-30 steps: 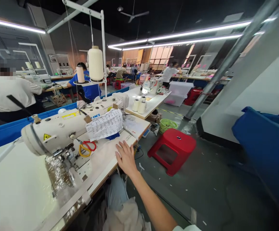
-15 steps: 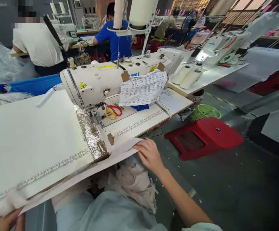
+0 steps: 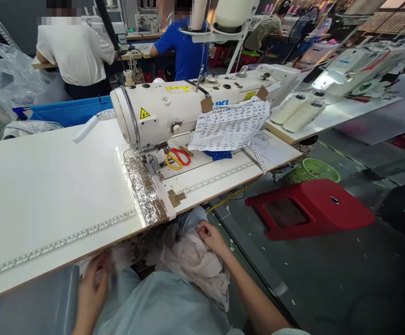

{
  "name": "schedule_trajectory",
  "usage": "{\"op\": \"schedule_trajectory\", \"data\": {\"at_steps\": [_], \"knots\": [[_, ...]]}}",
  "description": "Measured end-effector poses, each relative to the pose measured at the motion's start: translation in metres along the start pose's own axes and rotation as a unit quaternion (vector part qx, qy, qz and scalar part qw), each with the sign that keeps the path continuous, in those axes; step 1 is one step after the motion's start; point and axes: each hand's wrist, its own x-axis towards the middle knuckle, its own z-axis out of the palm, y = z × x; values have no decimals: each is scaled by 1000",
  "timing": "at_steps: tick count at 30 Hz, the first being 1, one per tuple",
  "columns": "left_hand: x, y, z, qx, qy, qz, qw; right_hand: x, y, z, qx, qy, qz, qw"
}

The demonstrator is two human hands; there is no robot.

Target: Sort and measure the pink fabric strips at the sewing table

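Right hand (image 3: 209,234) pinches pale fabric (image 3: 191,260) in the lap; left hand (image 3: 92,288) — blurred, grip unclear — touches it below the table (image 3: 49,186). Step: gathering fabric; next requires a firm two-handed hold.

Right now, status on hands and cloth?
Right hand gripping pale cloth in lap. Left hand blurred, on cloth under table edge. Sewing machine untouched.

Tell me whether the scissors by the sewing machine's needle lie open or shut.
Shut, as far as shows: the scissors lie flat on the sewing machine bed, red and yellow handle loops side by side; the blades are too small to see clearly.
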Motion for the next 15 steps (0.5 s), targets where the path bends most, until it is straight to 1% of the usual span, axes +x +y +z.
{"op": "schedule_trajectory", "data": {"at_steps": [1, 2, 3, 4, 6, 7, 8, 9, 10, 11, 12, 13, 14, 15], "knots": [[-2, 26, 16, -67, -72, -24, 995, -3, -7, -5, 27, 11, -17, 999], [-4, 51, 32, -126, -158, -51, 978, -7, -17, -12, 50, 17, -32, 998], [-5, 75, 49, -174, -253, -73, 949, -13, -29, -21, 72, 20, -51, 996], [-6, 97, 64, -208, -325, -88, 918, -21, -43, -30, 91, 19, -71, 993], [-7, 136, 89, -270, -372, -84, 884, -40, -71, -47, 127, 19, -126, 984], [-8, 152, 98, -331, -382, -98, 857, -50, -84, -55, 130, 13, -157, 979], [-8, 165, 105, -391, -373, -122, 832, -59, -96, -62, 120, 8, -191, 974], [-7, 177, 108, -432, -346, -135, 822, -67, -105, -67, 103, 9, -228, 968], [-7, 186, 108, -446, -335, -137, 818, -72, -112, -72, 89, 20, -263, 961], [-7, 193, 106, -445, -345, -127, 816, -75, -116, -75, 82, 38, -292, 952], [-7, 198, 101, -423, -380, -101, 816, -76, -119, -76, 81, 46, -317, 944], [-8, 202, 93, -387, -432, -64, 812, -74, -120, -77, 86, 39, -335, 937], [-9, 205, 84, -348, -485, -27, 802, -72, -121, -77, 93, 12, -347, 933], [-11, 207, 73, -313, -529, 6, 789, -70, -122, -77, 101, -35, -356, 928]]}}
